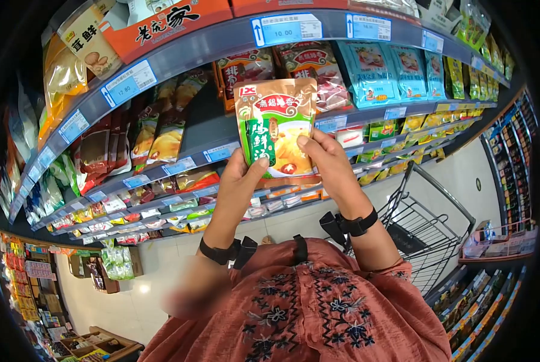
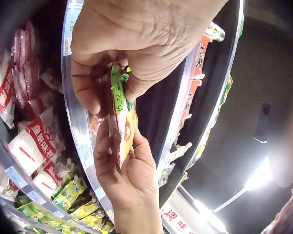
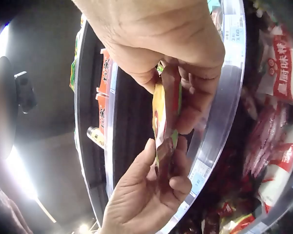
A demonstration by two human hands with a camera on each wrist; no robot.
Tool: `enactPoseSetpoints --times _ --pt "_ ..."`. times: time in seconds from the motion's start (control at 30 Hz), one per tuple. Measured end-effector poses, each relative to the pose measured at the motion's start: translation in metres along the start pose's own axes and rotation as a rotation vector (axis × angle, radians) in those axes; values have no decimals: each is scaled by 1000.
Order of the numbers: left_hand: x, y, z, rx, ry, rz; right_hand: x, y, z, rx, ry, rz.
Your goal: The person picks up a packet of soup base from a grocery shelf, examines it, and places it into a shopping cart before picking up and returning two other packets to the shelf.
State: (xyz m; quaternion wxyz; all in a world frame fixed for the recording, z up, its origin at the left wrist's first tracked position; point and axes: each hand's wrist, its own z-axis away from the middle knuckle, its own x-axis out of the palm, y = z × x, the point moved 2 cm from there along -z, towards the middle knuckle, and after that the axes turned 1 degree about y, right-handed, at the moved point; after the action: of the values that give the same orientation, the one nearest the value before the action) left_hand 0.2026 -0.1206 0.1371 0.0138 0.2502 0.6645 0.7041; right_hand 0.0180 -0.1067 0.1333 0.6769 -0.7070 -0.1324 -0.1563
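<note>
The pouch (image 1: 289,130) stands upright before the shelf, its printed front turned to the person, with red packs (image 1: 327,78) behind it toward twelve o'clock and blue packs (image 1: 368,75) out at two. Both hands are clamped on it: the left hand (image 1: 237,178) pinches its seven o'clock corner, the right hand (image 1: 331,161) its side near four o'clock, thumbs in front and fingers curled behind.

The step in hand looks like reading the front. To do it well, the person should pinch only the margins; the left thumb lies over the foot of the green panel (image 1: 260,136), so sliding it toward eight o'clock would free the lettering. An even, light outward pull should flatten the film, while squeezing inward would likely buckle it. If the shiny film glares, a small tip of its twelve o'clock edge should help. The cart (image 1: 406,237), at four o'clock, leaves the forearms room.
</note>
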Motion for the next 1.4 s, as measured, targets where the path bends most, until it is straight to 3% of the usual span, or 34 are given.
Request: enactPoseSetpoints --times 0.13,0.33,0.63,0.87,1.07,1.17,1.4 --pt "-25 0 -9 3 -2 -235 5 0 -13 26 4 50" --pt "-41 9 -22 52 -5 -293 12 -3 -27 1 13 96" --pt "-41 17 -34 201 -2 -248 22 -15 -39 -4 -31 87" --pt "-44 15 -35 125 2 -264 17 -6 -44 -85 -36 119" --pt "-49 8 -37 125 -10 -242 26 -20 -33 49 19 123" --pt "-45 18 -39 135 -5 -267 21 -16 -39 -22 -3 173" --pt "-42 25 -41 139 -26 -216 22 -15 -41 8 -3 170"
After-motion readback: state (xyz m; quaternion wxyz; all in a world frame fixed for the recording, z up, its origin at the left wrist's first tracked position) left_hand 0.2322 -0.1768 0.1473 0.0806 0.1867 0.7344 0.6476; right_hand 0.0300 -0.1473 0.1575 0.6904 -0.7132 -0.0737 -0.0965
